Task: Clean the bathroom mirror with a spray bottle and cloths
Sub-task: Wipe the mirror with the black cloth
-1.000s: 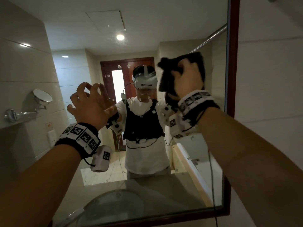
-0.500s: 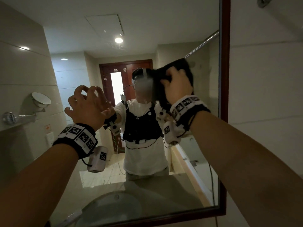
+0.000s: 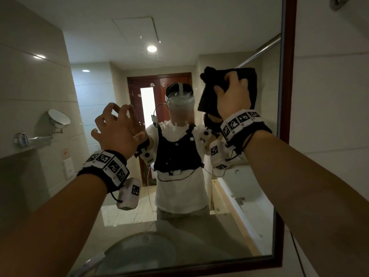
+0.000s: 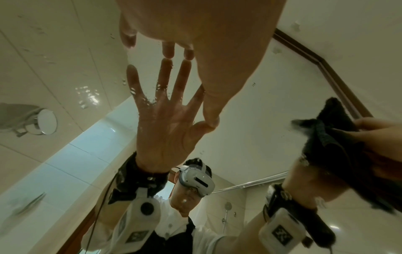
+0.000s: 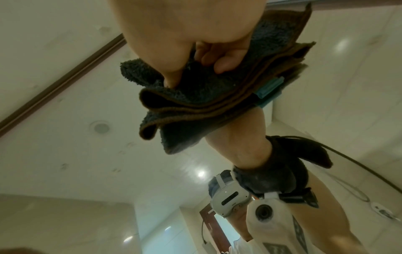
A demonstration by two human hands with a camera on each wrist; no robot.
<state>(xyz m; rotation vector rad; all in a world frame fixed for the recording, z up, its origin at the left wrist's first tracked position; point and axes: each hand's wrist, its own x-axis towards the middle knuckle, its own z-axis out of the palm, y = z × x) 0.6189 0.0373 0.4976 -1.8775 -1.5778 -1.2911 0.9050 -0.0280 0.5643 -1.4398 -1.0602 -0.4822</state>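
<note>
The mirror (image 3: 199, 47) in its dark red-brown frame (image 3: 287, 76) fills the head view. My right hand (image 3: 233, 100) grips a folded dark cloth (image 3: 211, 96) and holds it against the upper right of the glass, close to the frame. In the right wrist view the fingers (image 5: 217, 58) curl into the cloth (image 5: 206, 99), which has brown edging and a teal tag. My left hand (image 3: 117, 126) is spread, and its fingertips (image 4: 168, 51) touch the glass left of centre. It holds nothing. Water drops (image 4: 87, 96) speckle the glass. No spray bottle is in view.
A tiled wall (image 3: 329, 116) lies right of the frame, with a metal bracket (image 3: 343, 2) at the top. The glass reflects a round wall mirror on an arm (image 3: 59, 116), a washbasin (image 3: 139, 254) at the bottom, and a person with a headset.
My right hand swept the cloth left across the glass, then back to the right and a little higher. The left hand stayed on the glass in about the same place.
</note>
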